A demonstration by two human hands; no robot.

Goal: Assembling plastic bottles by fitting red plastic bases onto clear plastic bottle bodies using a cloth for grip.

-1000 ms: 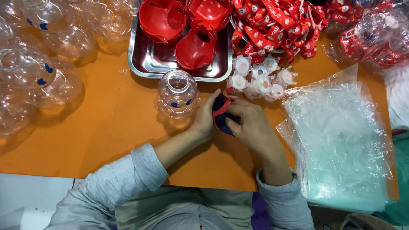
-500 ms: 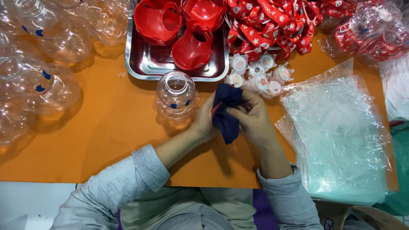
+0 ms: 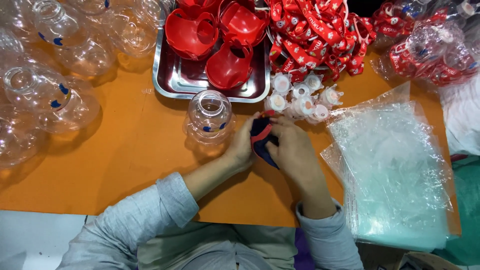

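Observation:
My left hand (image 3: 243, 146) and my right hand (image 3: 293, 152) are cupped together over the orange table (image 3: 125, 165), near its front edge. Between them they grip a dark blue cloth (image 3: 262, 141) wrapped around a small red part (image 3: 268, 114), of which only a sliver shows at the top. A clear, figure-shaped plastic bottle (image 3: 209, 116) with blue marks stands open-mouthed just left of my left hand. A cluster of several small white caps (image 3: 300, 96) lies just beyond my right hand.
A steel tray (image 3: 172, 80) at the back holds red plastic shells (image 3: 227, 65). Red printed straps (image 3: 320, 35) are piled to its right. Several clear bottles (image 3: 50, 95) crowd the left side. A stack of clear plastic bags (image 3: 395, 170) covers the right; bagged bottles (image 3: 430, 50) lie behind.
The blue cloth, spread and hanging lower half a second ago, is now bunched tighter between both hands. The hands stay in the same spot by the clear bottle.

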